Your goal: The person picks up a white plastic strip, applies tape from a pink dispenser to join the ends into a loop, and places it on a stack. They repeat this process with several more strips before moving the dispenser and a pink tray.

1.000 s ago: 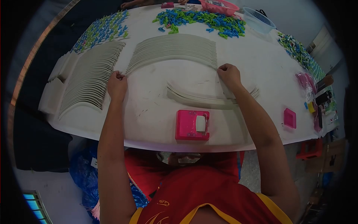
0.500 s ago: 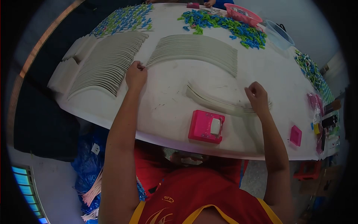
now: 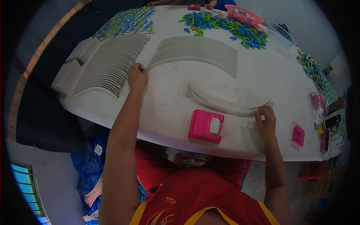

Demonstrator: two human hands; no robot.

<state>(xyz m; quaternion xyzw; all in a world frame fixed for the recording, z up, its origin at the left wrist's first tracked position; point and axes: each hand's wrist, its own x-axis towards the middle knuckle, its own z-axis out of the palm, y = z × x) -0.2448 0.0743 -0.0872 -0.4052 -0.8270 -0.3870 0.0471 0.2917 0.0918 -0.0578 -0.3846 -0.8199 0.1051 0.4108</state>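
Observation:
My left hand point(image 3: 137, 77) is closed, its fingertips at the gap between a long row of grey curved strips point(image 3: 116, 63) and a second fanned row of them point(image 3: 195, 50). What its fingers pinch, if anything, is too small to make out. My right hand point(image 3: 266, 119) has its fingers bent together at the right end of a small curved stack of strips point(image 3: 225, 106). Whether it grips the stack's end is not clear. Just below that stack sits a pink box with a white part on top point(image 3: 206, 126).
Blue and green clips point(image 3: 247, 33) lie in heaps at the back, near a pink basket point(image 3: 244, 15) and a clear tub point(image 3: 280, 34). A pink tray point(image 3: 298, 135) and packets point(image 3: 318, 107) are at the right. Another person's hand point(image 3: 211, 4) shows at the far edge.
My right hand has moved down and slightly right, from above the small stack to its right end. My left hand has stayed nearly in place. The view has shifted slightly.

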